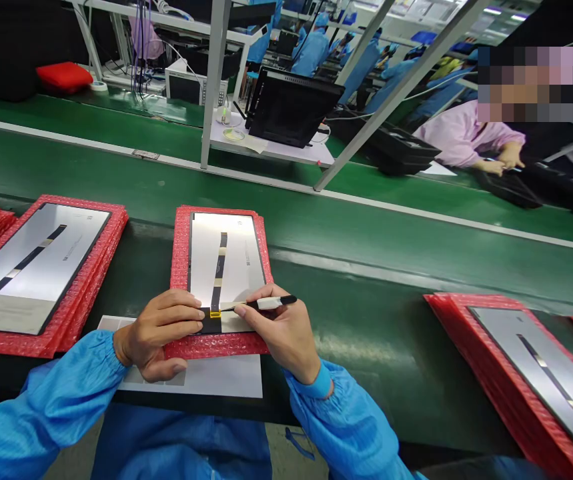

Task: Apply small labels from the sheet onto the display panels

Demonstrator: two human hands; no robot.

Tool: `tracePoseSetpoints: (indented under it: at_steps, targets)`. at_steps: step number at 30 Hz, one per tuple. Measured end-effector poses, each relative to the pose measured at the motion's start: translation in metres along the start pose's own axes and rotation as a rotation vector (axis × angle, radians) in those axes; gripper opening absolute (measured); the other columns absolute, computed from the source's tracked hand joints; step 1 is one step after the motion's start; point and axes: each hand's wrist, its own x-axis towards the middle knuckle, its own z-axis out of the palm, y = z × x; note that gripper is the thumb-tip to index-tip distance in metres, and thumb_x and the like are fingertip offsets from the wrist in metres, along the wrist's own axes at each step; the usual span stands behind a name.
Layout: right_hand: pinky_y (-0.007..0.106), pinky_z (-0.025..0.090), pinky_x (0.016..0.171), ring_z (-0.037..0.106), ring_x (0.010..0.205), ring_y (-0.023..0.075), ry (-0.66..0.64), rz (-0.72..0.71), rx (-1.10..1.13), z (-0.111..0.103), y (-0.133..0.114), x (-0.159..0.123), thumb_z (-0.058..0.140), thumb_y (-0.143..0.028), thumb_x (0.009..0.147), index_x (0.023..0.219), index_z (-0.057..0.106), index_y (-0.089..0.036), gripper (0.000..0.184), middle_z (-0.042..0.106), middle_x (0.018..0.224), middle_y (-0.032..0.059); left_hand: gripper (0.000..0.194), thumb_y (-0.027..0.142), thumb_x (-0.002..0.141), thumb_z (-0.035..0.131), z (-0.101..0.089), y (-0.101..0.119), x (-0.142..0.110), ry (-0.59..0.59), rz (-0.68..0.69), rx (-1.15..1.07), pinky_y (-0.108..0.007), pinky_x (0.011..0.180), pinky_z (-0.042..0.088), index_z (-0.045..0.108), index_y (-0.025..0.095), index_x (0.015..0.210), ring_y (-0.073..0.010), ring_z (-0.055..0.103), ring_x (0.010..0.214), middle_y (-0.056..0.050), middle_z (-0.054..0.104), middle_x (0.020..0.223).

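Note:
In front of me a display panel point(239, 267) lies silver back up on red bubble-wrap sheets point(182, 267). A dark flat flex cable point(219, 268) runs lengthwise down it to a small yellow piece point(215, 314) near the panel's close edge. My left hand point(169, 330) rests on the left side of the panel and wrap, fingers stretched out, fingertips beside the yellow piece. Between thumb and fingers, my right hand point(283, 327) pinches a slim pointed tool point(270, 303) with a white and black handle. Its thin tip points left, at the yellow piece; contact cannot be made out.
Beneath the wrap lies a white printed sheet point(216, 380) on the green bench point(356, 333). Stacks of wrapped panels stand left point(66, 267) and right point(496, 360). Across a metal rail, a monitor point(293, 103) sits on a shelf. A person in pink point(459, 133) works far right.

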Motion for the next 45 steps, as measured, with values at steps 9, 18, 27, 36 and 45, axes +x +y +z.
tracePoseSetpoints:
  at_steps: [9,18,27,36,45]
  targets:
    - [0.028,0.047,0.054,0.058,0.060,0.0172,0.007,-0.011,-0.014,0.0007,0.0045,0.0003,0.084,-0.038,0.078,0.077,0.069,-0.021,0.024,0.069,0.069,0.0025,0.045,0.043,0.097,0.054,0.0014,-0.0004,0.0001,0.005,0.016,0.008,-0.049,0.084,0.064,0.068,0.011,0.124,-0.0333,0.074,0.102,-0.019,0.078,0.103]
    - [0.028,0.048,0.055,0.060,0.060,0.0176,0.001,-0.017,0.003,0.0009,0.0051,0.0011,0.084,-0.037,0.078,0.076,0.069,-0.021,0.022,0.070,0.069,0.0026,0.045,0.043,0.096,0.056,0.0008,-0.0006,-0.0015,0.001,0.008,0.000,-0.049,0.084,0.063,0.069,0.012,0.125,-0.0332,0.073,0.103,-0.019,0.078,0.105]
    - [0.028,0.050,0.055,0.061,0.060,0.0176,-0.001,-0.029,-0.004,0.0009,0.0064,0.0017,0.084,-0.038,0.078,0.076,0.069,-0.021,0.023,0.070,0.070,0.0025,0.045,0.043,0.097,0.054,0.0018,-0.0004,-0.0022,0.001,0.008,0.003,-0.050,0.084,0.064,0.069,0.012,0.125,-0.0331,0.073,0.104,-0.018,0.078,0.105]
    - [0.028,0.047,0.055,0.058,0.060,0.0171,-0.008,-0.022,-0.015,0.0007,0.0054,0.0014,0.083,-0.036,0.079,0.077,0.068,-0.021,0.022,0.069,0.070,0.0021,0.044,0.042,0.097,0.053,0.0019,-0.0004,-0.0016,-0.004,0.024,0.008,-0.049,0.085,0.063,0.068,0.009,0.121,-0.0331,0.071,0.104,-0.020,0.076,0.104]
    - [0.028,0.044,0.055,0.055,0.059,0.0158,-0.011,-0.011,-0.004,0.0014,0.0057,0.0019,0.083,-0.035,0.078,0.076,0.069,-0.020,0.021,0.066,0.067,0.0009,0.045,0.043,0.096,0.054,0.0020,-0.0015,-0.0033,-0.014,0.017,0.011,-0.050,0.085,0.062,0.067,0.012,0.125,-0.0331,0.072,0.104,-0.019,0.076,0.107]
